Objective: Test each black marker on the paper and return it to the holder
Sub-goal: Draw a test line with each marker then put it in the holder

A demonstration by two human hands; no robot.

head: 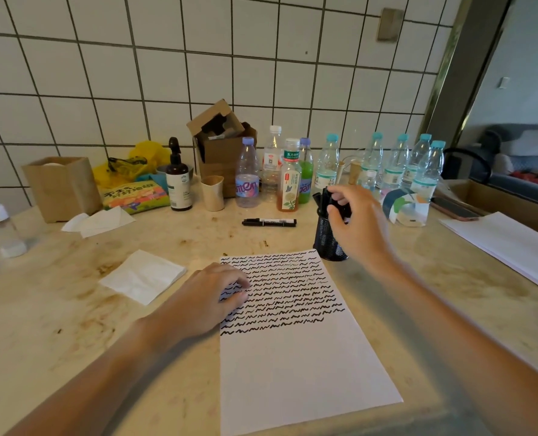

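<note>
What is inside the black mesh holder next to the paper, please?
Black markers stand upright in the mesh holder. The right hand grips their tops and covers some, so their number cannot be told. The holder's bottom is not visible.

A stained marble table (72, 309) bears the paper (296, 357), mesh holder (326, 237), loose marker (269, 222), napkin (143, 275) and bottles (247, 174)

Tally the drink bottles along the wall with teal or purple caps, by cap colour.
Teal-capped bottles: 5
Purple-capped bottles: 2
Total: 7
</note>
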